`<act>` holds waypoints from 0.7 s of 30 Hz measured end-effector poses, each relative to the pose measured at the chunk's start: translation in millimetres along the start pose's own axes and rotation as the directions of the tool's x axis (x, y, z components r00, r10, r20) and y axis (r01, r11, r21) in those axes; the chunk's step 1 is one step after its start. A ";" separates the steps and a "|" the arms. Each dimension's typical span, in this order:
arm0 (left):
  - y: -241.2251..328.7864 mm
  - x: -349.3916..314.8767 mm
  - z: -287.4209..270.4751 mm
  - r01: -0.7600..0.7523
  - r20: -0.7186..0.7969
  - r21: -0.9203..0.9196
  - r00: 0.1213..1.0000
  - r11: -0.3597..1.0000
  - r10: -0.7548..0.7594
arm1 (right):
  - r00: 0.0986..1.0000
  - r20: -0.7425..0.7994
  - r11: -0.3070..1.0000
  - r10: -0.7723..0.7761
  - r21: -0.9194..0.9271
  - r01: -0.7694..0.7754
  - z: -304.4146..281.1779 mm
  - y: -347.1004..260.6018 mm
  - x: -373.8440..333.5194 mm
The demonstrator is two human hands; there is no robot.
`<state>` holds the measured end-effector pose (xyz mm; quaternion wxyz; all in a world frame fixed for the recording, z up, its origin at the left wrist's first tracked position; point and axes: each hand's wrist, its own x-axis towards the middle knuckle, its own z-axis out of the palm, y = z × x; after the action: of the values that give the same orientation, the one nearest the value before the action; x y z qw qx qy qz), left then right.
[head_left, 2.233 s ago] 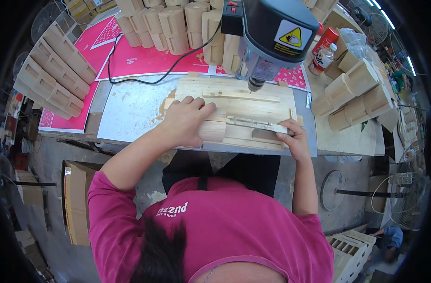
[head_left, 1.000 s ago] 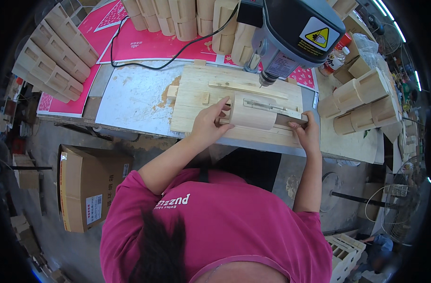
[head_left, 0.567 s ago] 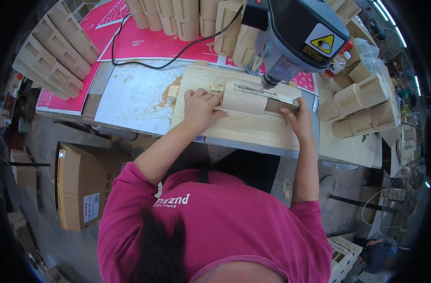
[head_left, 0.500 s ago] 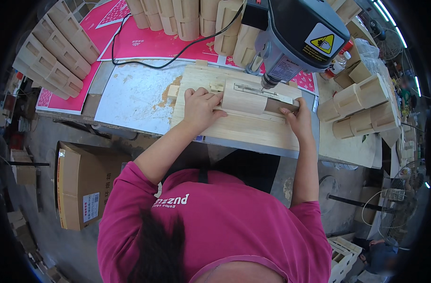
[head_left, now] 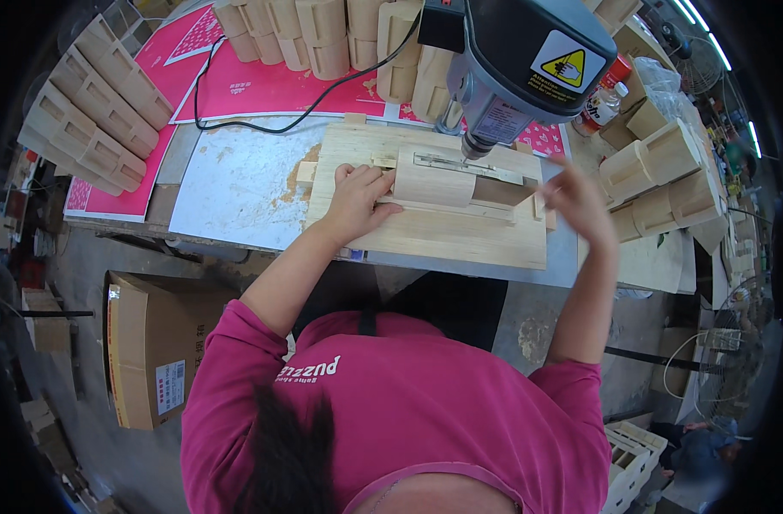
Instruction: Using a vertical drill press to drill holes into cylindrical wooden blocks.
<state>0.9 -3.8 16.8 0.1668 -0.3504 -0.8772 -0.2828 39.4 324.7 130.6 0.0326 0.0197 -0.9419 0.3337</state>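
Pale wood throughout the rounded block (head_left: 434,184): lying lengthwise on the wooden board (head_left: 425,238), under the drill chuck (head_left: 475,147). Along the top, a slotted metal strip (head_left: 485,171); at the right end, a grey-brown flat plate (head_left: 498,192), projecting outward. Probably light and stiff, dry rather than slippery, with edges liable to dent; best held at both ends, well clear of the chuck. At the block's left end, the left hand (head_left: 357,201): fingers bent, tips touching; cannot tell whether gripping. Near the plate's outer end, the right hand (head_left: 577,201): blurred, fingers bent; cannot tell whether closed or in contact. Beneath the board, the tabletop (head_left: 237,180); behind, upright wooden pieces (head_left: 323,51) on pink sheets (head_left: 267,86).
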 end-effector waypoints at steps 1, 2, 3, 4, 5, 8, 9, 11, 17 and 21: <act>0.2 -0.5 -0.6 0.005 0.002 -0.001 1.000 1.000 -0.005 | 0.991 -0.116 0.997 -0.067 -0.032 0.064 -19.5 -4.2 7.9; -0.6 -1.5 -0.1 0.004 0.005 -0.003 1.000 1.000 -0.004 | 0.956 -0.276 0.994 -0.094 0.035 0.108 -38.4 -13.8 20.1; -3.0 -4.2 0.2 0.015 -0.002 0.002 1.000 1.000 -0.015 | 0.899 -0.432 0.973 -0.072 0.168 0.158 -50.1 -44.7 26.6; -2.5 -0.5 1.7 0.004 -0.008 -0.011 1.000 1.000 -0.004 | 0.824 -0.554 0.962 -0.119 0.142 0.234 -66.9 -66.2 33.1; -2.7 0.1 1.6 -0.001 -0.007 -0.012 1.000 1.000 0.000 | 0.734 -0.658 0.941 -0.166 0.116 0.317 -76.5 -76.5 46.4; -2.6 0.9 0.7 -0.009 -0.011 -0.033 1.000 0.999 0.009 | 0.885 -0.416 0.973 -0.210 -0.002 0.230 -91.0 -80.7 80.7; -1.9 3.7 2.6 -0.019 -0.004 -0.040 1.000 0.999 0.019 | 0.882 -0.427 0.976 -0.200 -0.011 0.216 -89.4 -78.6 80.1; -1.1 7.5 5.1 -0.030 0.002 -0.044 1.000 0.999 0.030 | 0.837 -0.500 0.963 -0.222 0.021 0.268 -74.7 -75.5 82.3; -5.0 -0.9 0.2 0.000 0.003 -0.037 1.000 0.999 0.000 | 0.747 -0.562 0.931 -0.357 -0.148 0.334 -33.0 -106.0 9.9; -5.2 2.6 1.1 -0.020 0.005 -0.050 1.000 0.999 0.020 | 0.682 -0.639 0.921 -0.355 -0.113 0.373 12.7 -87.9 -27.2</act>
<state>-4.7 -4.9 15.2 0.1585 -0.3638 -0.8668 -0.3019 71.1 248.8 173.9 0.4215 0.0903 -0.8442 0.3186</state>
